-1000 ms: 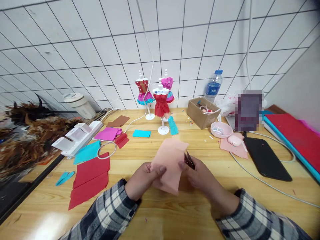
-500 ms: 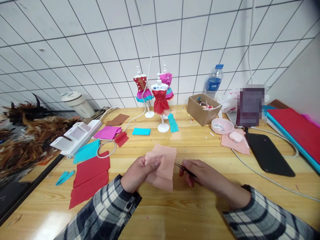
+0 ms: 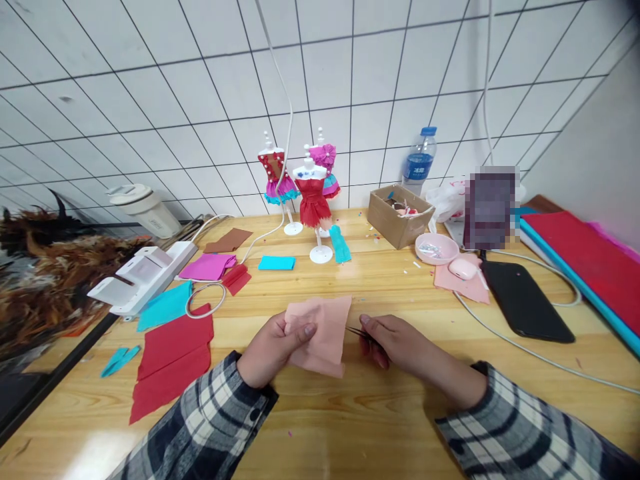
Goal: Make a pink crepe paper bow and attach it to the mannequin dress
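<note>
My left hand [image 3: 280,347] pinches a peach-pink sheet of crepe paper [image 3: 325,333], its thumb lying on top. The sheet is held above the wooden table, with a fold or curl along its lower edge. Just to the right of the sheet, my right hand [image 3: 387,337] is closed around dark tweezers [image 3: 367,333]. Their thin tips point left, close to the paper's right edge; whether they touch it I cannot tell. Beyond the hands, a small dress form in a red paper dress [image 3: 313,203] stands in front of two other dressed forms.
Red crepe paper [image 3: 173,360], a folded blue piece [image 3: 277,263] and other coloured pieces lie left and ahead. On the right are a cardboard box [image 3: 400,217], a pink bowl [image 3: 437,250], a black phone [image 3: 527,300] and a cable. A white charging stand [image 3: 143,277] is at left.
The whole view has shifted slightly. The peach sheet has tilted a little, its upper right corner now pointing up. Both hands keep their holds.
</note>
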